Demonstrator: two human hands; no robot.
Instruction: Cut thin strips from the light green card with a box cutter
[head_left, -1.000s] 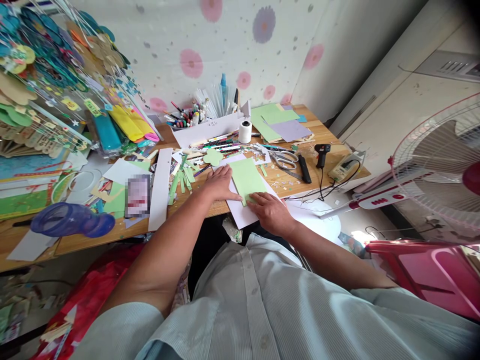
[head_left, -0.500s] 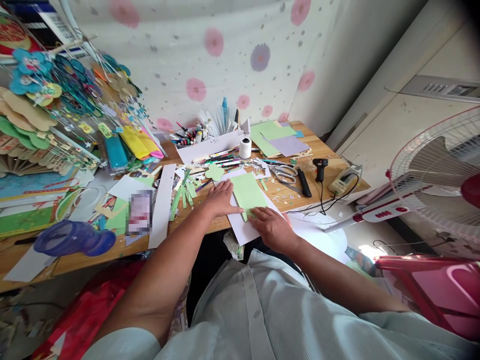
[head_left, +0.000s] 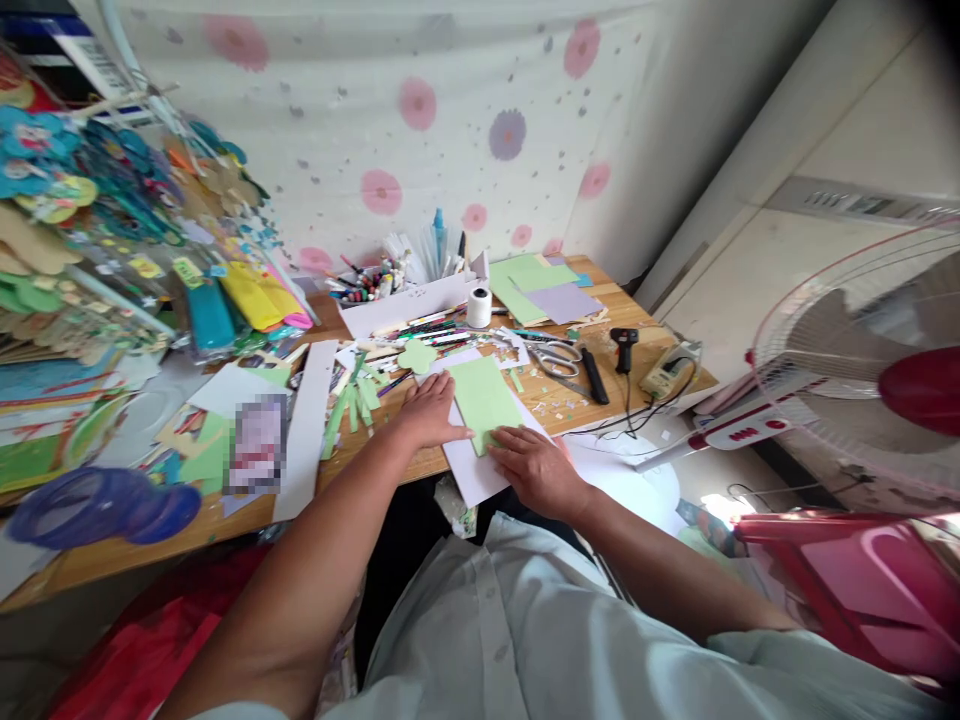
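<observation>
A light green sheet of paper [head_left: 487, 395] lies on a larger white sheet [head_left: 472, 475] at the table's front edge. My left hand [head_left: 431, 412] rests flat at the left of the green paper, fingers stretched and thumb pointing to its lower edge. With its fingers laid on the near right corner of the green paper, my right hand [head_left: 541, 468] presses down from the right. A green flower-shaped cutout [head_left: 417, 356] lies just beyond my left hand. Green paper strips [head_left: 352, 405] are heaped to its left.
Scissors [head_left: 556, 358], a black-handled knife [head_left: 594, 376] and a glue gun [head_left: 624, 348] lie to the right. A thread spool [head_left: 478, 308] and a box of pens [head_left: 420, 303] stand behind. At left are a blue plastic vessel [head_left: 105, 505] and hanging crafts. A fan [head_left: 847, 360] stands right.
The view has turned slightly to the right, so everything appears shifted left and a little lower. Both hands stay in nearly the same place on the papers.
</observation>
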